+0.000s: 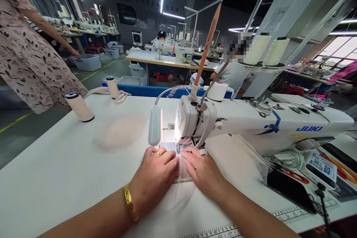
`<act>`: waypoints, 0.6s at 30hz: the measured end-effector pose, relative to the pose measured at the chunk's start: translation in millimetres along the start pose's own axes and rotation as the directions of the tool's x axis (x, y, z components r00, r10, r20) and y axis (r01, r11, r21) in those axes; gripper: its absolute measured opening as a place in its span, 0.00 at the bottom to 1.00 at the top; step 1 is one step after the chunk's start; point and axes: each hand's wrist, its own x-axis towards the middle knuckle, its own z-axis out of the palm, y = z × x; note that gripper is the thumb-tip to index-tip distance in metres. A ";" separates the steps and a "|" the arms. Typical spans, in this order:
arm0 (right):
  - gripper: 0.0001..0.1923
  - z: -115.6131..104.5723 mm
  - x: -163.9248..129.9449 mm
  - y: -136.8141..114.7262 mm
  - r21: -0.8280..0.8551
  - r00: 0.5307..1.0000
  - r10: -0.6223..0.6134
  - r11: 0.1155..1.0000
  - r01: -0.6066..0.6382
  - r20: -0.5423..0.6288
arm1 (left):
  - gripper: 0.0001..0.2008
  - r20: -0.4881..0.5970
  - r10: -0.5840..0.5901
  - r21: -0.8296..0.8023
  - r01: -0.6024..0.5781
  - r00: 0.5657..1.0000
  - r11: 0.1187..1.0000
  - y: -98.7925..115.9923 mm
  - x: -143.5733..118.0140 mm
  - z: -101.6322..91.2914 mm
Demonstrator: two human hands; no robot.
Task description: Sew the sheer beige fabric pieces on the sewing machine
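A strip of sheer, pale fabric lies under the needle area of a white JUKI sewing machine. My left hand, with a gold ring and bangle, is at the left of the presser foot, its fingers bent and closed on the fabric edge. From the right, my right hand has its fingers together on the same fabric, fingertips close to the foot. More sheer fabric spreads to the right under the machine arm. What lies beneath my fingers is hidden.
A lamp hangs left of the machine head. Two peach thread cones stand at the table's far left. A phone-like black slab, cables and a printed ruler are at right. A person in a patterned dress stands left.
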 end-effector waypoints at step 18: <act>0.11 -24.6 -6.8 -2.6 0.031 0.989 -0.109 0.994 0.107 0.099 | 0.30 0.141 0.031 -0.123 -0.013 0.990 0.992 2.2 -11.4 -24.6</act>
